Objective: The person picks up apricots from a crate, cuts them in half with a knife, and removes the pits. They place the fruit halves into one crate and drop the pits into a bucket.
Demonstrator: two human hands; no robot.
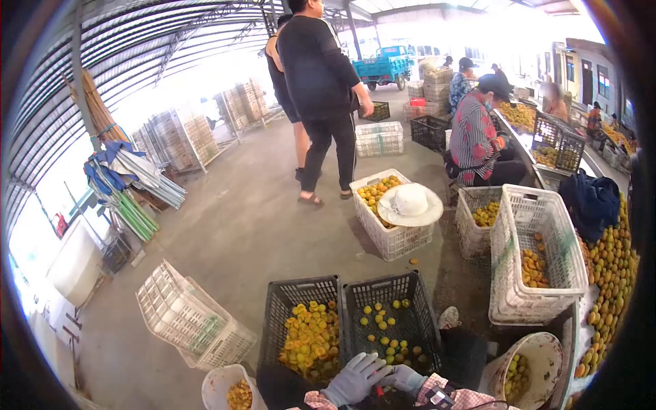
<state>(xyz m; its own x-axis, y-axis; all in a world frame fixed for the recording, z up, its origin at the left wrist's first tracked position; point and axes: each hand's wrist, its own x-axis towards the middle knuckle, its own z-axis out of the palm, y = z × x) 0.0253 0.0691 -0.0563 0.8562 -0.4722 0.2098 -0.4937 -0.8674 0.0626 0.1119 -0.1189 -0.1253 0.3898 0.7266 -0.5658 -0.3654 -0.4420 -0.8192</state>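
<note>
My left hand (pixel 354 380), in a grey glove, is at the near edge of the black crates with its fingers stretched out. Touching its fingertips is my right hand (pixel 404 380), gloved too, its fingers closed; what they hold is hidden. A small red object (pixel 379 390) shows between the hands, too small to name. Just beyond, the right black crate (pixel 424 301) holds scattered yellow-green fruit (pixel 384 321). The left black crate (pixel 273 301) beside it contains a heap of cut or split orange-yellow fruit (pixel 311 335).
White buckets with fruit stand at left (pixel 215 386) and right (pixel 547 362). Stacked white crates (pixel 184 314) lean on the left; more crates (pixel 533 301) stand right. A white hat (pixel 410 203) rests on a fruit crate. Two people (pixel 318 102) stand ahead; a seated person (pixel 475 137) works at right.
</note>
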